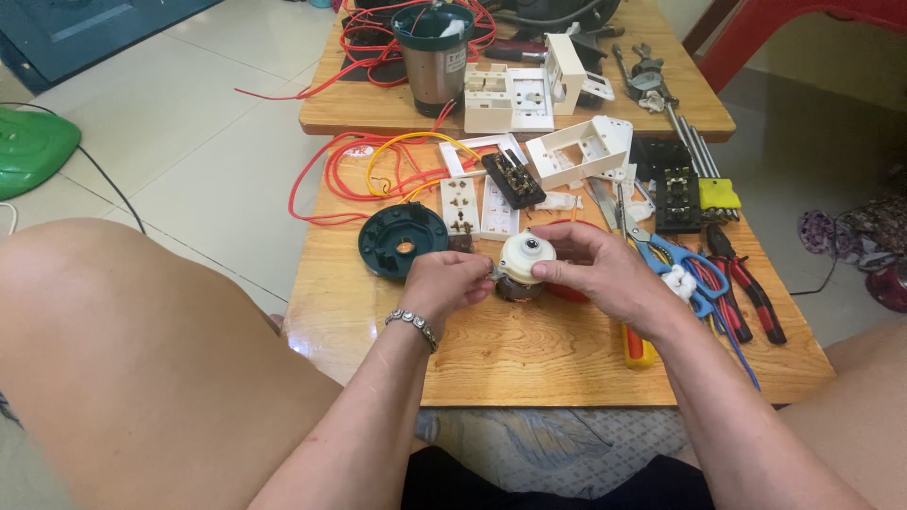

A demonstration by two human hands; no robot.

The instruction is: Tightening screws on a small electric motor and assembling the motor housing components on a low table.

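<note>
Both hands, left (444, 281) and right (595, 269), clamp a small motor (522, 264) between them, its white cap upward, axis upright over the table (510, 349).

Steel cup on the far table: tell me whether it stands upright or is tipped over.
Upright. The steel cup stands on its base on the far table, dark green rim on top, red wires behind.

Light: bright, even daylight
Glare: soft sheen on the pale tiled floor (203, 156)
Shadows: faint, under the hands
Focus: sharp centre
Edges: wide-angle stretching at the frame borders
</note>
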